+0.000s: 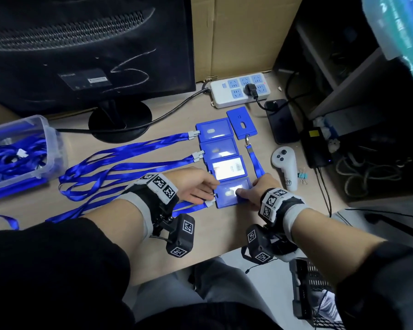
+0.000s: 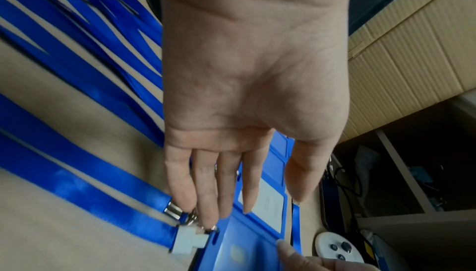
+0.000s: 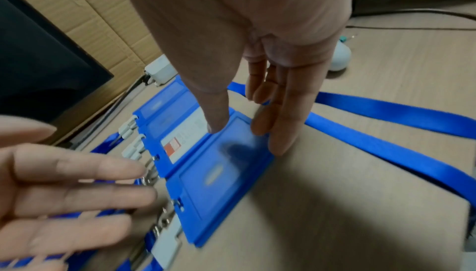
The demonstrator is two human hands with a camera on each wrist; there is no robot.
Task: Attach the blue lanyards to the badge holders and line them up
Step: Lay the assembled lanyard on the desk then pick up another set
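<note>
Four blue badge holders lie in a column on the desk, each with a blue lanyard (image 1: 119,163) trailing left. Both hands are at the nearest holder (image 1: 229,195). My left hand (image 1: 209,190) lies flat with straight fingers (image 2: 206,204) touching the metal clip (image 2: 192,217) and white buckle (image 2: 188,240) at the holder's left edge. My right hand (image 1: 244,192) sets its thumb (image 3: 219,120) on the holder (image 3: 219,183) and straight fingers (image 3: 279,139) against its right edge. A fifth holder (image 1: 240,122) lies to the right of the column; its strap (image 1: 255,163) runs under my right hand.
A clear plastic box (image 1: 50,139) of loose lanyards stands at the left. A monitor stand (image 1: 119,120), power strip (image 1: 222,98), black phone (image 1: 281,120) and white controller (image 1: 285,165) ring the column. The desk's front edge runs just behind my wrists.
</note>
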